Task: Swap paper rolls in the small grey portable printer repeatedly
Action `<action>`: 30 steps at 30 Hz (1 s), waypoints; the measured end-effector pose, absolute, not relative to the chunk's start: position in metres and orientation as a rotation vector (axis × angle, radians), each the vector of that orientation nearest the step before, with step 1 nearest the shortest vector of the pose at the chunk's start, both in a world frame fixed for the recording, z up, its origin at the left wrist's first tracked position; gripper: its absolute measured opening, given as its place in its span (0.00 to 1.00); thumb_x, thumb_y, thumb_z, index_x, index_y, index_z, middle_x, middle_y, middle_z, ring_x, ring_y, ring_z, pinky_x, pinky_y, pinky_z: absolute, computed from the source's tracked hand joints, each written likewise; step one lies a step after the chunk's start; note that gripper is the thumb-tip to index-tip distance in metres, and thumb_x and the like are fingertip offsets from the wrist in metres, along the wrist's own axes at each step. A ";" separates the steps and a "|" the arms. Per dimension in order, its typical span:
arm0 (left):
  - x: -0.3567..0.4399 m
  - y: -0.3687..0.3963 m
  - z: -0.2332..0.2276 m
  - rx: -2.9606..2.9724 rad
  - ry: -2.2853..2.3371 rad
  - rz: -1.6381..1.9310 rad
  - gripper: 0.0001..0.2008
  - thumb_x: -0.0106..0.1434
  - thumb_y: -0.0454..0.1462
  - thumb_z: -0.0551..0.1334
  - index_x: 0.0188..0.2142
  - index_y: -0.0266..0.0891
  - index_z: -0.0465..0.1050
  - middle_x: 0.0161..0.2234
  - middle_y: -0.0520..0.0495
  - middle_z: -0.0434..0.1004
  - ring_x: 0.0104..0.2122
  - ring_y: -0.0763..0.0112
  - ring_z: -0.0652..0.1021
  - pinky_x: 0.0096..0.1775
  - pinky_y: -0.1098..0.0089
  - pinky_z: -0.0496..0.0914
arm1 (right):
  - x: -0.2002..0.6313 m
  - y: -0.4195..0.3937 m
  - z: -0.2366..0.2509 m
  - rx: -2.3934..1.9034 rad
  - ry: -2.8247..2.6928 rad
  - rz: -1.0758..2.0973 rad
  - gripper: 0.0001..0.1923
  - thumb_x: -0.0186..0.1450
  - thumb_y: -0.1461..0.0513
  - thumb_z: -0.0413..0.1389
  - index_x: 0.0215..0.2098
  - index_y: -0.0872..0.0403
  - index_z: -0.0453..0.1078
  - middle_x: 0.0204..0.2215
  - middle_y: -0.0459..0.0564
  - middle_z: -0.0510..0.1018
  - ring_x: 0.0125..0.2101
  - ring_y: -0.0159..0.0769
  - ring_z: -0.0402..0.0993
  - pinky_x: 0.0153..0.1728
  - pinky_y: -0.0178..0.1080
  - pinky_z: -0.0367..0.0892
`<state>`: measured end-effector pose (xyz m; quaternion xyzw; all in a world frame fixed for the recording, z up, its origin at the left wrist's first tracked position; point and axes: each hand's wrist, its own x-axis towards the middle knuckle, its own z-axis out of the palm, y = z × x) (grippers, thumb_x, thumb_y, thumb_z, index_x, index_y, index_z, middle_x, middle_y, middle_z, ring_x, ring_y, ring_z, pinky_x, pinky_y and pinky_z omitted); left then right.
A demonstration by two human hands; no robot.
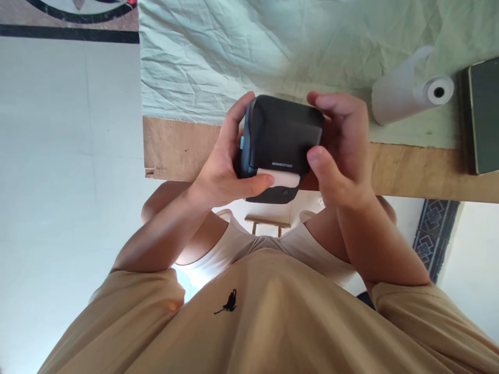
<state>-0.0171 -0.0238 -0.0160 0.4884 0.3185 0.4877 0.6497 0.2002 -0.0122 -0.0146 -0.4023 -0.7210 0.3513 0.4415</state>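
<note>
In the head view, a small dark label printer is held above the near edge of the worktop, with a strip of white paper showing at its slot. The left hand grips its left side, thumb lying on the paper; the right hand clasps its right side, fingers curled round it. On the pale cloth lie a white paper roll and, just beside it, a dark flat device.

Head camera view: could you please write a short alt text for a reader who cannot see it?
Two bare hands, left hand and right hand, hold a small dark label printer above a table edge, with a white paper strip showing at its slot. A white paper roll and a dark flat device lie on the pale green cloth to the right.
</note>
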 end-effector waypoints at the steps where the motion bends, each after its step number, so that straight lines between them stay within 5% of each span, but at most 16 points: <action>1: -0.017 -0.024 -0.017 1.104 0.707 1.115 0.42 0.57 0.37 0.74 0.67 0.45 0.58 0.52 0.47 0.75 0.44 0.67 0.79 0.47 0.66 0.73 | 0.200 -0.012 -0.015 -0.981 -1.807 0.910 0.30 0.68 0.43 0.53 0.63 0.43 0.58 0.59 0.51 0.70 0.59 0.45 0.71 0.60 0.53 0.71; 4: -0.017 -0.025 -0.019 1.093 0.664 1.134 0.31 0.62 0.47 0.70 0.63 0.51 0.65 0.52 0.47 0.76 0.49 0.60 0.79 0.50 0.60 0.74 | 0.199 -0.010 -0.012 -1.005 -1.877 0.963 0.33 0.67 0.41 0.53 0.65 0.44 0.55 0.56 0.52 0.71 0.54 0.44 0.74 0.56 0.53 0.73; 8: -0.017 -0.025 -0.018 1.095 0.785 1.110 0.22 0.67 0.50 0.63 0.56 0.44 0.73 0.47 0.45 0.78 0.50 0.58 0.79 0.48 0.63 0.72 | 0.198 -0.007 -0.009 -1.052 -1.945 0.946 0.37 0.66 0.37 0.52 0.64 0.46 0.54 0.53 0.52 0.74 0.49 0.43 0.75 0.56 0.54 0.73; 14: -0.015 -0.022 -0.014 1.062 0.719 1.087 0.24 0.66 0.52 0.65 0.55 0.42 0.74 0.46 0.43 0.79 0.45 0.59 0.80 0.43 0.64 0.72 | 0.197 -0.006 -0.014 -1.055 -1.995 0.842 0.36 0.67 0.39 0.52 0.65 0.45 0.52 0.56 0.52 0.73 0.49 0.42 0.76 0.56 0.53 0.75; 21: -0.004 -0.024 -0.010 0.891 0.795 1.186 0.24 0.67 0.57 0.60 0.55 0.47 0.74 0.50 0.46 0.78 0.68 0.57 0.67 0.65 0.62 0.67 | 0.199 -0.008 -0.019 -0.935 -1.945 0.826 0.37 0.68 0.42 0.54 0.69 0.44 0.51 0.62 0.52 0.69 0.58 0.42 0.72 0.58 0.50 0.74; 30: -0.008 -0.021 -0.011 0.655 0.806 1.096 0.19 0.71 0.51 0.55 0.44 0.41 0.77 0.47 0.45 0.83 0.66 0.57 0.71 0.59 0.61 0.75 | 0.197 -0.012 -0.014 -0.976 -1.997 0.822 0.37 0.69 0.47 0.53 0.71 0.46 0.47 0.70 0.57 0.61 0.67 0.51 0.65 0.68 0.60 0.65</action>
